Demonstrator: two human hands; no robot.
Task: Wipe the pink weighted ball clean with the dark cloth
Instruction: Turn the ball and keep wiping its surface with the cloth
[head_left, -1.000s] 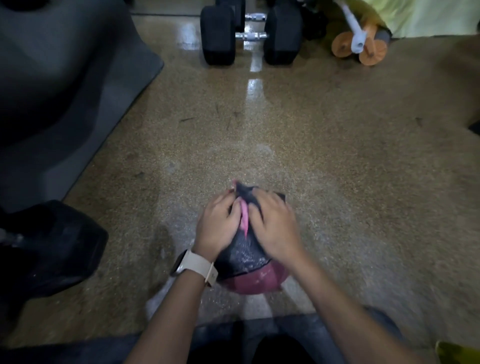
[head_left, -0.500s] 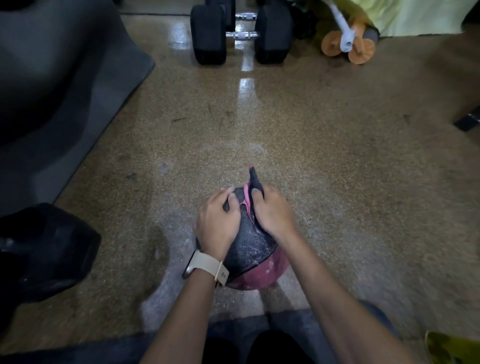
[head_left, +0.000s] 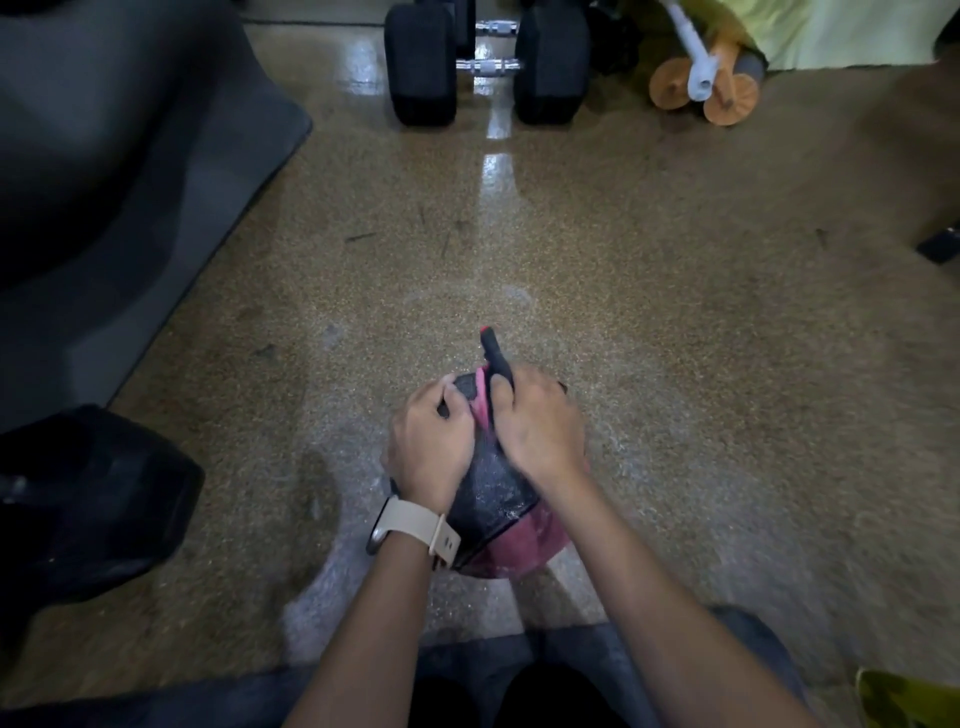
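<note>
Speckled tan floor (head_left: 675, 312), dumbbells (head_left: 485, 67) at the far end, dark mat (head_left: 156, 182) on the left. Close to the knees, on that floor: pink ball (head_left: 524, 545), top and upper sides covered by the dark cloth (head_left: 493, 483). Left hand (head_left: 431, 441) curled onto the cloth at the ball's left; right hand (head_left: 540, 421) clenched round a bunched fold on top. Looks mid-wipe: top under the cloth, lower near side bare. Probably left to do: the lower band and the underside.

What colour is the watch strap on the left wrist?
Pale beige; the watch strap shows best in the head view.
</note>
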